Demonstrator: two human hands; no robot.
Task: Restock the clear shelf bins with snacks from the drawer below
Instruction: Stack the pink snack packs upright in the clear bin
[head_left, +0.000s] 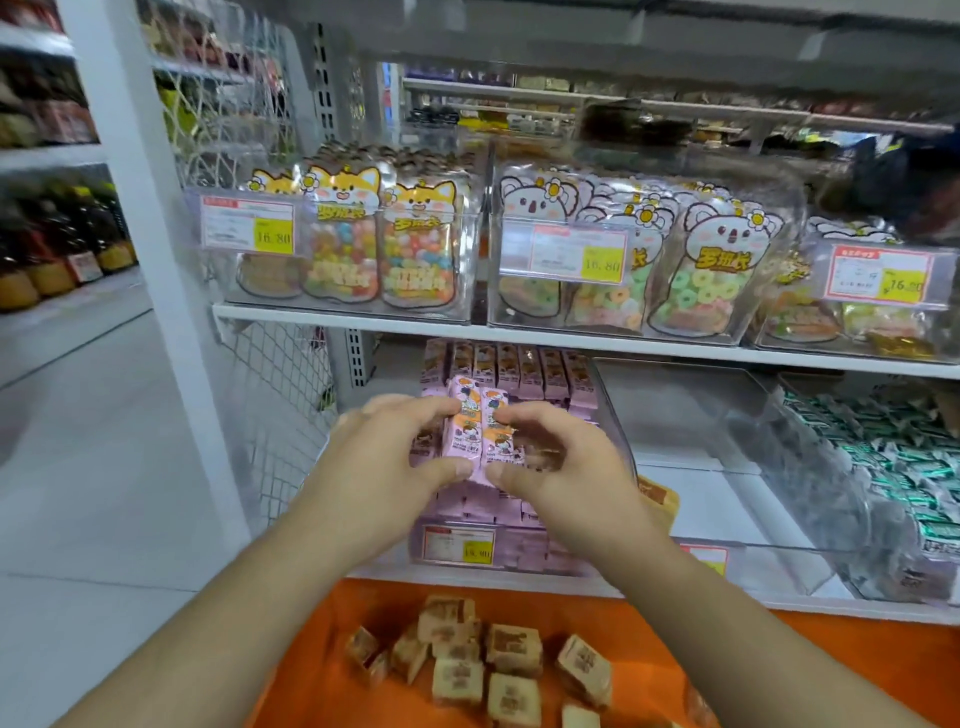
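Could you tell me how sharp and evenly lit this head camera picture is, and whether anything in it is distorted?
Head view: lighting is bright and even, without hard shadows; the two pink snack packs and both hands, left hand and right hand, are slightly soft; the far shelves at top are smeared; the wide lens bows the white upright; the clear bin reflects light hazily.

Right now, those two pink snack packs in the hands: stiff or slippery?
The pink snack packs look fairly stiff: both stand straight between the left hand and right hand. Their glossy wrappers probably slide easily. Likely light, since fingertips alone hold them.
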